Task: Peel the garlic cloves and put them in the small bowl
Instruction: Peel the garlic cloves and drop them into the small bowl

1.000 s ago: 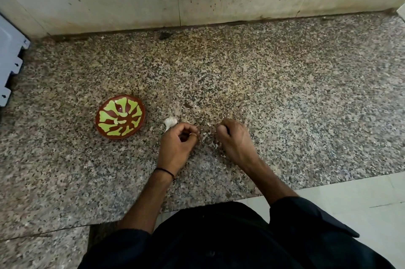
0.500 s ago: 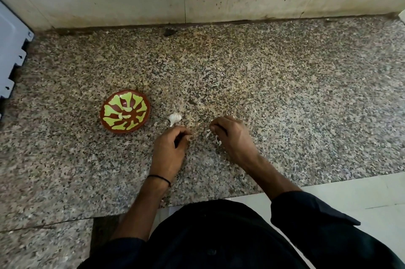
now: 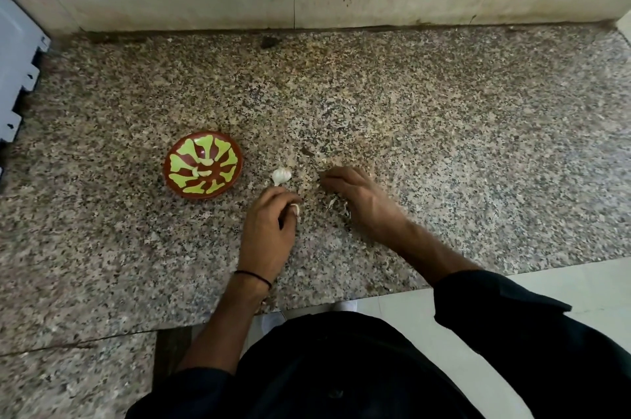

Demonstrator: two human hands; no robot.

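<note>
Right hand (image 3: 358,196) has slid forward over the peel scraps (image 3: 330,204), fingers curled, can't tell if holding anything; left hand (image 3: 269,224) pinches a garlic clove (image 3: 295,209) near the garlic bulb (image 3: 281,176), right of the small bowl (image 3: 181,159).

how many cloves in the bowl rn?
2. One clove at the centre of the bowl, another just nearer the person. More may blend into the pattern.

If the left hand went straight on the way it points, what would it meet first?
Most likely the white garlic head on the speckled granite counter, just beyond the left hand; height is unclear.
</note>
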